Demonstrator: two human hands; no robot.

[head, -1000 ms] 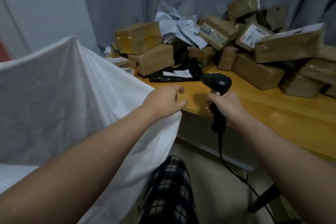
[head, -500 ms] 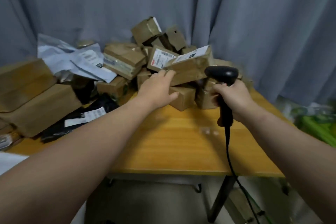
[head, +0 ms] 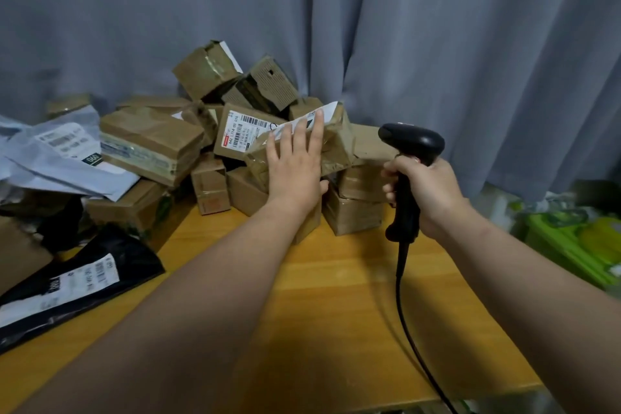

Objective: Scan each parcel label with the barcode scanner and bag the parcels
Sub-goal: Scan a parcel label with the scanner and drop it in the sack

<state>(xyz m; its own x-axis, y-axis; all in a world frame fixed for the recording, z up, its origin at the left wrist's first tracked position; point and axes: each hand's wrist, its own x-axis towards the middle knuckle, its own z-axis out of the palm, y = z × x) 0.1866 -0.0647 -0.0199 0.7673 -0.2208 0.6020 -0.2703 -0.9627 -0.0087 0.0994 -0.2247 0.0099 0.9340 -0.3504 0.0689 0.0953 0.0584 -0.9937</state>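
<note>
Now the left hand point(head: 295, 161) is lying flat on a taped brown parcel point(head: 337, 149) at the front of the heap. Its fingers point(head: 316, 131) are straight and slightly spread, reaching up to the white label point(head: 327, 110) on the parcel's top edge, and the thumb is lying along the lower edge. The right hand point(head: 428, 191) is gripping the handle of one black barcode scanner point(head: 411, 141), fingers wrapped tight, just right of the parcel and apart from it. Its cable point(head: 403, 296) is hanging down across the wooden table point(head: 336, 329).

Just left of the fingers a labelled box point(head: 240, 131) is leaning against the parcel. Two stacked boxes point(head: 359, 208) are sitting between the hands. More than ten cardboard parcels are crowding together, overlapping too much for an exact count. Farther left, pale mailers point(head: 57, 158) and one black mailer point(head: 77, 282) are lying. A grey curtain point(head: 470, 44) is hanging behind.
</note>
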